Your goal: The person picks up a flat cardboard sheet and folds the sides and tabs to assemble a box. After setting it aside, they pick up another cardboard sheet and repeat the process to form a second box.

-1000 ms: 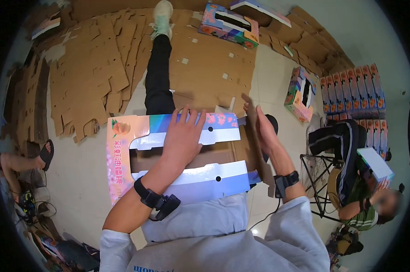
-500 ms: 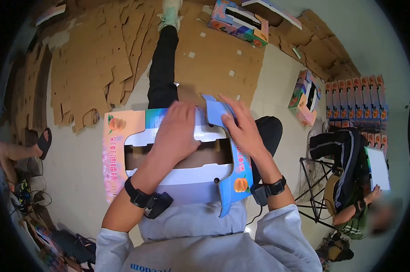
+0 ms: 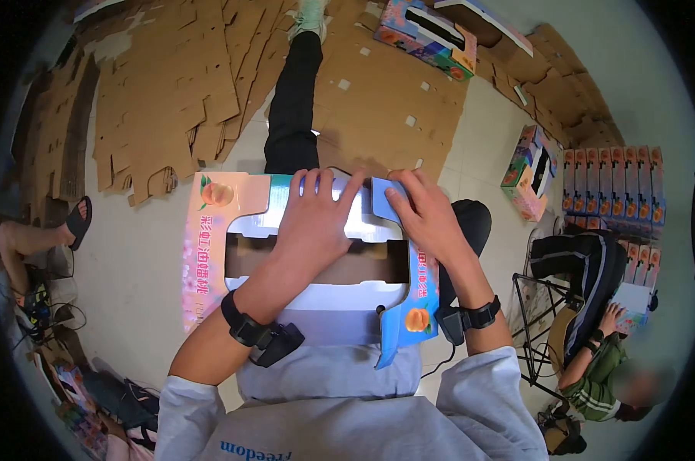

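Note:
A printed cardboard fruit box point(image 3: 209, 253) with peach pictures and an oblong opening in its top lies across my lap. My left hand point(image 3: 314, 223) rests on the box's far white strip, its fingers spread and their tips reaching the far edge. At the far right corner, my right hand point(image 3: 432, 220) pinches a blue end flap point(image 3: 386, 201), thumb on top and fingers along the outer side. Another blue flap point(image 3: 393, 338) sticks out at the near right corner. Through the opening the brown inside shows; the undersides of my fingers are hidden.
Flattened brown cardboard point(image 3: 163, 84) covers the floor ahead. Finished-looking boxes stand at the far right point(image 3: 424, 38) and right point(image 3: 530, 173), beside a stack of several upright boxes point(image 3: 612, 184). A seated person point(image 3: 585, 292) handles a box at right; another person's sandalled foot point(image 3: 78, 223) is at left.
The blue far-right flap has come down flatter under my right hand. My left fingers have spread toward the far edge. The person at right has lowered the white-faced piece they hold.

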The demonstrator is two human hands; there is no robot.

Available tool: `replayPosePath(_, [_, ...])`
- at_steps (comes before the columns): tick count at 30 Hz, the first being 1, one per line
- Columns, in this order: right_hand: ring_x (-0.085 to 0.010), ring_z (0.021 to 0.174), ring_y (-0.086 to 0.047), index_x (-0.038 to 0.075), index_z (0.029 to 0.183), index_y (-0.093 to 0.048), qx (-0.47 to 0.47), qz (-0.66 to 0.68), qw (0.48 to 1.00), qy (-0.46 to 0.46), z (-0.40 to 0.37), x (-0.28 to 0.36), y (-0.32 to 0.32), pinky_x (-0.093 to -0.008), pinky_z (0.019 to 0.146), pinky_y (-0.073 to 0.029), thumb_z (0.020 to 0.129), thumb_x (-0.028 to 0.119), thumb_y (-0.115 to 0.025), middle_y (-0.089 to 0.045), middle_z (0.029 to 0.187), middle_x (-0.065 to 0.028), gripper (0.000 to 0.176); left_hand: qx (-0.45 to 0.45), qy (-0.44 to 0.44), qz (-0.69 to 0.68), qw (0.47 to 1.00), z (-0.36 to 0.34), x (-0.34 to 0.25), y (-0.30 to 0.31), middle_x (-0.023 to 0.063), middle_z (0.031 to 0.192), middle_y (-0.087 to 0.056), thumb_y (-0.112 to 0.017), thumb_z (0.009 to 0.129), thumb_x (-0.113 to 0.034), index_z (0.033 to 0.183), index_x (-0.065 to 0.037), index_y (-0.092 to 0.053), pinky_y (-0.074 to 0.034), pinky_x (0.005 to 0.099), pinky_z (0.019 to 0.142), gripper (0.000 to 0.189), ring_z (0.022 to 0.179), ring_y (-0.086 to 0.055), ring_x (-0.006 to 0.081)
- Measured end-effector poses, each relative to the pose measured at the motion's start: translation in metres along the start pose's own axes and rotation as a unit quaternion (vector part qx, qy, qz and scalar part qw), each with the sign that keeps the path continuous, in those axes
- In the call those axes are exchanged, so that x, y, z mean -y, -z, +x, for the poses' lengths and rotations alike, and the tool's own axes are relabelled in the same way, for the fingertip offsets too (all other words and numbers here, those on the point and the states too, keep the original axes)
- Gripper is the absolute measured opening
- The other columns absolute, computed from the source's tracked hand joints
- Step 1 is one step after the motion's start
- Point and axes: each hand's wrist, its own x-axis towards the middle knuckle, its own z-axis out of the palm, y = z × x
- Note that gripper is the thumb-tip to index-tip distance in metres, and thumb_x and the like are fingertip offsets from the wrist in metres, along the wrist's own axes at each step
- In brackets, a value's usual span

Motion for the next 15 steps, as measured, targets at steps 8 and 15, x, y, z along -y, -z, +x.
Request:
replayPosePath(8, [-0.0426,0.104,-0.068,0.005,0.127,-0.071,-0.048,-0.001,0.998,0.051,-0.008,-0.004,-0.003,-0.0506,0.09,-0.055,0.111,0.029,-0.064,-0.07,0.111,-0.0203,0.029,-0.003,-0.037,-0.076,0.996,0.003,0.003,0.009,0.0188,0.137,-0.063,-0.089,0.072,-0.012,0.157,-0.013,-0.057,-0.04,0.0534,0.121,0.09,0.133,-0.057,0.0412])
replayPosePath(15, [-0.046,0.103,-0.072,0.004,0.123,-0.07,0.01,0.016,0.998,-0.055,0.016,-0.006,-0.01,-0.0527,0.089,-0.056,0.112,0.035,-0.063,-0.076,0.111,-0.0231,0.033,0.004,-0.038,-0.065,0.997,0.007,0.005,-0.002,0.0195,0.139,-0.062,-0.087,0.07,-0.007,0.157,-0.013,-0.056,-0.042,0.0518,0.121,0.092,0.135,-0.056,0.0418])
